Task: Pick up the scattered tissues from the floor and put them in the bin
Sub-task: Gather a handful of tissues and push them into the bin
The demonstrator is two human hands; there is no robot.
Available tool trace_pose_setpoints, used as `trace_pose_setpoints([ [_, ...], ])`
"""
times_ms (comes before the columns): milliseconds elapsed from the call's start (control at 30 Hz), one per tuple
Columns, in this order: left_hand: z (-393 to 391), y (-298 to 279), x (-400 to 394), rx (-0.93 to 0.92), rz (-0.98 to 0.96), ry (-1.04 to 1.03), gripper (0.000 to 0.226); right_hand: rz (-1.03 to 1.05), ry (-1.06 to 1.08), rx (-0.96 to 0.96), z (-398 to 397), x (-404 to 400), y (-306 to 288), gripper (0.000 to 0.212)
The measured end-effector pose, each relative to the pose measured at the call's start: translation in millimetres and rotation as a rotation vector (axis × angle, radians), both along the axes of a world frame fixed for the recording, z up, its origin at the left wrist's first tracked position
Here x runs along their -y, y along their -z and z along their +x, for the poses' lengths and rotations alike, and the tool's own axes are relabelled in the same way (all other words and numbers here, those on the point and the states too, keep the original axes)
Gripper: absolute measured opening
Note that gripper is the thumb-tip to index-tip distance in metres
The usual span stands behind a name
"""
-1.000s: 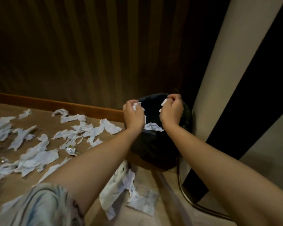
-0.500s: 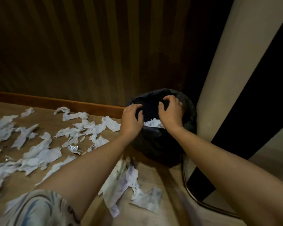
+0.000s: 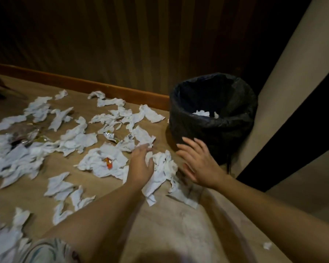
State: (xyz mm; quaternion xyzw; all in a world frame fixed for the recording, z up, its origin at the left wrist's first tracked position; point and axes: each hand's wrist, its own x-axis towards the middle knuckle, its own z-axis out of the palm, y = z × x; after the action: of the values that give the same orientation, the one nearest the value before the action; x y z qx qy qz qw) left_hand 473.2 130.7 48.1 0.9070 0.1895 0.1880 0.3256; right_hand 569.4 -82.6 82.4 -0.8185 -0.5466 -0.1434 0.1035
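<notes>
Several crumpled white tissues [image 3: 78, 139] lie scattered over the tan floor. A round bin [image 3: 213, 128] lined with a black bag stands by the wall at the right, with a few white tissues [image 3: 201, 112] inside it. Both my hands hover low in front of the bin, on either side of a crumpled tissue clump [image 3: 162, 168]. My left hand [image 3: 141, 164] is open, fingers straight, at the clump's left edge. My right hand [image 3: 198, 164] is open with spread fingers, just right of the clump. Neither hand holds anything.
Foil and orange candy wrappers [image 3: 109, 162] lie among the tissues. A wooden skirting board [image 3: 84, 86] and a striped wall bound the floor behind. A beige panel [image 3: 285, 92] stands right of the bin. A small tissue scrap [image 3: 267, 245] lies at the lower right.
Both hands dropped their tissues into the bin, then pulled back and down to the floor in front of it. The view swung left and down, showing more of the scattered tissues.
</notes>
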Motion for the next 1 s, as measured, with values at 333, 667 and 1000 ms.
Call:
trace_pose_setpoints([
  [333, -51.8, 60.3, -11.5, -0.496, -0.018, -0.053, 0.062, -0.457, 0.121, -0.402, -36.3, 14.7, 89.1, 0.082],
  [667, -100.5, 88.1, 14.3, -0.14, -0.058, -0.183, 0.022, -0.384, 0.043, -0.453, -22.7, -20.4, 125.4, 0.084],
  [1000, -50.1, 83.2, 2.4, -0.379, 0.085, -0.052, 0.107, -0.207, 0.143, -0.465, 0.7, -73.9, 121.0, 0.07],
])
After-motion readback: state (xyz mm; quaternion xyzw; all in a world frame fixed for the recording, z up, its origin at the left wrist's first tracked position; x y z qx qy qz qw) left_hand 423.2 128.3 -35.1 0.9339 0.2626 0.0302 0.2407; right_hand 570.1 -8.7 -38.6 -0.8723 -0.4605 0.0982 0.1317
